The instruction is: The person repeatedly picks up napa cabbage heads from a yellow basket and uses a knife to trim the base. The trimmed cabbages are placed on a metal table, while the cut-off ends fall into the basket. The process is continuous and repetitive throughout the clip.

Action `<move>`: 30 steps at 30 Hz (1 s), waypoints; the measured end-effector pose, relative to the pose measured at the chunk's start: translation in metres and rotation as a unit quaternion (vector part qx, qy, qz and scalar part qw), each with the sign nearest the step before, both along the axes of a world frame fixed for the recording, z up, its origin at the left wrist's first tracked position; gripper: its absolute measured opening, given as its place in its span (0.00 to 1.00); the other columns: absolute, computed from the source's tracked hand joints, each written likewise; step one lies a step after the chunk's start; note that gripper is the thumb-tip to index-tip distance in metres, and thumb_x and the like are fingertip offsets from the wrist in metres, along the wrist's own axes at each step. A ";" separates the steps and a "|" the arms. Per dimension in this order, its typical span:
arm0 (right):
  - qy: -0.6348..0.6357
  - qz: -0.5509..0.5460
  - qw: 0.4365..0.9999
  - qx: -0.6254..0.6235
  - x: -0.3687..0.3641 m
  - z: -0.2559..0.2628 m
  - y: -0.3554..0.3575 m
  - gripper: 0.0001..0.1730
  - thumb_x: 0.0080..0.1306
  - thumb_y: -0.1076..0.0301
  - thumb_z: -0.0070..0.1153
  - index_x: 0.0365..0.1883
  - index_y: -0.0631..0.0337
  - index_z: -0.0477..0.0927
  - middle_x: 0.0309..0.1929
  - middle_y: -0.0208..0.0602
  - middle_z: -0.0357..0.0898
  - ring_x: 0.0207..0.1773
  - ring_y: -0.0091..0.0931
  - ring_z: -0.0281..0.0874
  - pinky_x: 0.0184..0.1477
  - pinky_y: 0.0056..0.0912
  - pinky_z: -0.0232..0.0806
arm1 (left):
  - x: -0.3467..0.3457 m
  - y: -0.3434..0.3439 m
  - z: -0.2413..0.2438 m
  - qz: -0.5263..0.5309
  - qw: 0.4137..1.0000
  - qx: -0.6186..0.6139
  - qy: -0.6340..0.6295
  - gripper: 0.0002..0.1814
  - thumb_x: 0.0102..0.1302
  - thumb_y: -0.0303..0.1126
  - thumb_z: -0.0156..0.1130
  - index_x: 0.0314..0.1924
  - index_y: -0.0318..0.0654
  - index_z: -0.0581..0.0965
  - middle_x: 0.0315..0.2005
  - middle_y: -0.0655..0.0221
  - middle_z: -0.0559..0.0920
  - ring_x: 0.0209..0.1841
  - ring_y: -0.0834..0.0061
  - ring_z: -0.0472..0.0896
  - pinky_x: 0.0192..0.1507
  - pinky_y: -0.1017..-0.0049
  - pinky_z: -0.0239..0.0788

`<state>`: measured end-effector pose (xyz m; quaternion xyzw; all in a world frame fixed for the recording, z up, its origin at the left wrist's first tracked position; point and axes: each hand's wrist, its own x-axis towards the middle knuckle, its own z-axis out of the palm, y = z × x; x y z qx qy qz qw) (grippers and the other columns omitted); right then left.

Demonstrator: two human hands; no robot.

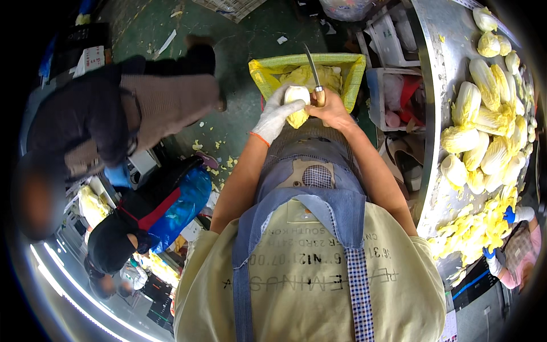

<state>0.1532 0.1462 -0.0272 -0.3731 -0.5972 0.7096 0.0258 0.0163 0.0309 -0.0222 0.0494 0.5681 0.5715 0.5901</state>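
My left hand [275,110], in a pale knit glove with an orange cuff edge, grips a small napa cabbage [296,102]. The cabbage's white base points away from me and its yellow leaves point towards me. In my bare right hand [332,110] is a knife [315,70] with a wooden handle and a metal ferrule. Its curved blade points up and away, apart from the cabbage. My right fingertips are close beside the cabbage. Beyond both hands stands a basket lined with yellow mesh [359,72], holding yellow cabbage leaves [310,77].
On the right, a metal table [431,51] bears many napa cabbages [495,124] and loose yellow leaves [474,231]; a person in blue gloves works there. White crates [374,100] stand beneath it. Other people are at the left. Leaf scraps [220,160] litter the green floor [233,124].
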 end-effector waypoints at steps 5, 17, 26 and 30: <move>-0.068 0.018 0.995 0.067 -0.002 -0.001 0.002 0.24 0.45 0.64 0.66 0.38 0.67 0.74 0.33 0.43 0.79 0.37 0.30 0.78 0.41 0.32 0.69 | 0.000 0.003 0.002 -0.030 0.999 -0.016 0.038 0.35 0.56 0.29 0.68 0.62 0.29 0.64 0.50 0.62 0.75 0.51 0.74 0.75 0.52 0.76 0.69; -0.098 -0.002 0.987 0.124 -0.005 0.005 0.002 0.22 0.51 0.61 0.60 0.39 0.67 0.73 0.33 0.50 0.79 0.38 0.40 0.79 0.43 0.39 0.68 | -0.006 0.009 0.007 -0.032 0.998 0.007 -0.055 0.29 0.62 0.30 0.62 0.61 0.27 0.65 0.53 0.61 0.75 0.54 0.71 0.75 0.57 0.73 0.67; -0.035 -0.022 0.995 0.086 0.002 -0.019 0.004 0.17 0.55 0.66 0.59 0.39 0.66 0.72 0.31 0.45 0.78 0.34 0.34 0.77 0.40 0.35 0.69 | -0.008 0.007 0.003 -0.006 0.992 0.021 -0.122 0.27 0.66 0.37 0.58 0.61 0.30 0.67 0.53 0.62 0.75 0.55 0.70 0.75 0.59 0.70 0.66; 0.013 -0.041 0.998 0.047 0.004 -0.021 0.009 0.12 0.58 0.70 0.60 0.37 0.64 0.71 0.29 0.29 0.71 0.32 0.20 0.67 0.37 0.26 0.65 | -0.008 0.004 -0.003 0.097 0.968 0.025 -0.232 0.27 0.67 0.44 0.56 0.60 0.35 0.68 0.53 0.64 0.76 0.55 0.68 0.75 0.59 0.68 0.66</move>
